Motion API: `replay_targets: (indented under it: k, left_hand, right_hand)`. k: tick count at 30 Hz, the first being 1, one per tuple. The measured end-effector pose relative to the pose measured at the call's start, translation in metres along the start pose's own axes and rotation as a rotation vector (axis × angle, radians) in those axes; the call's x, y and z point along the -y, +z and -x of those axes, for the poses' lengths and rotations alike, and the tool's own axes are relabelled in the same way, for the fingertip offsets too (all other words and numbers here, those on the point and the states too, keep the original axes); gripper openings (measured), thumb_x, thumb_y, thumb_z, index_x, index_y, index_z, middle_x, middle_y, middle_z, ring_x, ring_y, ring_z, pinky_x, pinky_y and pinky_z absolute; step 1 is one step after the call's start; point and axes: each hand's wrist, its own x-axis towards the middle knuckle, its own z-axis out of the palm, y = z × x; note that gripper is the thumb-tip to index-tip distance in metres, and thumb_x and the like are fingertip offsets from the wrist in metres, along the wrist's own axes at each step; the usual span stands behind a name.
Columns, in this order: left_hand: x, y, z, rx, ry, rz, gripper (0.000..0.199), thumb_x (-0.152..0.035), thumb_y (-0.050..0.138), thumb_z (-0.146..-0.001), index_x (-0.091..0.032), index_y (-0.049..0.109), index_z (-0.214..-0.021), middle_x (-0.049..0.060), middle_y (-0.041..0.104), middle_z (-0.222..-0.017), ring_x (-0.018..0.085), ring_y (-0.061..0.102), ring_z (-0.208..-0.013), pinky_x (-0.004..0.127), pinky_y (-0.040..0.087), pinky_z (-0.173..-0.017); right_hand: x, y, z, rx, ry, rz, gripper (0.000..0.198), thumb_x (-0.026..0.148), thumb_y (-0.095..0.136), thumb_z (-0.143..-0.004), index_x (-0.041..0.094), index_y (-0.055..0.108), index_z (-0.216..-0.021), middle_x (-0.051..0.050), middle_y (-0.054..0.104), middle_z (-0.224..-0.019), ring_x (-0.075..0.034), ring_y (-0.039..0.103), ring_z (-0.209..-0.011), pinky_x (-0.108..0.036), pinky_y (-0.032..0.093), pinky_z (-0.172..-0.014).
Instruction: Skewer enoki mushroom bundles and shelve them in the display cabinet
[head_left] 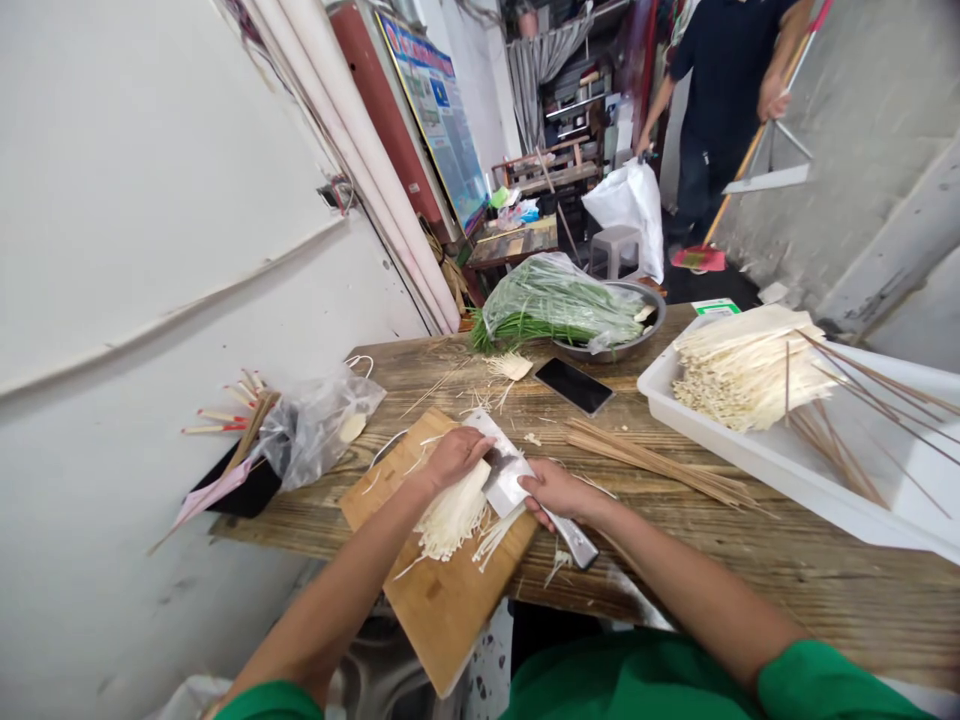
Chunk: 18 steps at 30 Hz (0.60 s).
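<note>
My right hand (559,490) is closed round a cleaver (510,492), gripping it where the broad blade meets the metal handle. The blade lies slanted over the far right side of a wooden cutting board (442,625). My left hand (456,457) has its fingers curled over the top end of a bunch of enoki mushrooms (454,515), close against the blade. What lies under those fingers is partly hidden. A thin loose strip of enoki (497,535) is by the cleaver's edge, to the right of the bunch. The board juts past the table's near edge.
Bamboo skewers (660,462) and a phone (574,386) lie beyond my hands. A white tray (675,408) of enoki stands right, a metal bowl (651,325) with bagged green vegetables (555,300) behind. At left is a black container (240,490). A person (731,90) holds a broom.
</note>
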Motion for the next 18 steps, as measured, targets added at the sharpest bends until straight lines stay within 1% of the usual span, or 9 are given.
replay_targets:
  k: [6, 10, 13, 15, 16, 18]
  left_hand:
    - [0.006, -0.012, 0.000, -0.031, 0.017, -0.032, 0.053, -0.042, 0.026, -0.092, -0.017, 0.054, -0.054, 0.003, 0.053, -0.054, 0.013, 0.048, -0.055, 0.028, 0.038, -0.063]
    - [0.006, -0.012, -0.001, -0.016, 0.049, -0.050, 0.051, -0.042, 0.027, -0.092, -0.017, 0.057, -0.060, 0.004, 0.057, -0.059, 0.015, 0.050, -0.060, 0.029, 0.039, -0.065]
    - [-0.001, -0.011, -0.003, 0.003, 0.068, -0.049, 0.052, -0.040, 0.025, -0.092, -0.016, 0.062, -0.065, 0.005, 0.061, -0.065, 0.016, 0.054, -0.064, 0.030, 0.041, -0.071]
    - [-0.006, -0.016, -0.001, 0.005, 0.064, -0.009, 0.051, -0.038, 0.024, -0.093, -0.017, 0.065, -0.071, 0.006, 0.064, -0.071, 0.016, 0.057, -0.071, 0.031, 0.041, -0.078]
    - [-0.008, -0.020, 0.002, -0.017, 0.042, 0.026, 0.050, -0.038, 0.024, -0.093, -0.018, 0.066, -0.076, 0.006, 0.066, -0.077, 0.017, 0.058, -0.076, 0.031, 0.041, -0.081]
    - [-0.012, -0.030, 0.012, -0.106, -0.047, 0.098, 0.048, -0.039, 0.024, -0.092, -0.018, 0.067, -0.091, 0.008, 0.068, -0.095, 0.019, 0.059, -0.092, 0.033, 0.041, -0.088]
  right_hand:
    - [0.002, 0.001, 0.000, -0.002, 0.018, 0.011, 0.012, 0.016, 0.034, -0.087, 0.020, 0.036, -0.075, 0.009, 0.042, -0.046, -0.006, 0.038, -0.030, -0.016, 0.034, -0.030]
    - [-0.002, 0.003, -0.001, -0.003, 0.022, -0.042, 0.012, 0.018, 0.033, -0.088, 0.020, 0.036, -0.076, 0.010, 0.041, -0.046, -0.006, 0.037, -0.029, -0.016, 0.034, -0.029]
    - [-0.004, 0.005, -0.001, -0.005, 0.036, -0.066, 0.012, 0.020, 0.034, -0.088, 0.020, 0.036, -0.076, 0.010, 0.040, -0.046, -0.006, 0.036, -0.029, -0.016, 0.034, -0.029]
    - [-0.002, 0.005, 0.000, -0.005, 0.052, -0.064, 0.012, 0.021, 0.035, -0.088, 0.020, 0.037, -0.077, 0.010, 0.041, -0.046, -0.005, 0.037, -0.030, -0.015, 0.034, -0.030]
    - [-0.001, 0.005, 0.000, -0.005, 0.057, -0.060, 0.012, 0.021, 0.035, -0.088, 0.020, 0.037, -0.077, 0.010, 0.041, -0.047, -0.005, 0.037, -0.030, -0.015, 0.034, -0.030]
    - [0.002, 0.005, 0.001, -0.001, 0.059, -0.044, 0.012, 0.020, 0.035, -0.088, 0.020, 0.038, -0.077, 0.010, 0.041, -0.047, -0.005, 0.037, -0.030, -0.015, 0.033, -0.031]
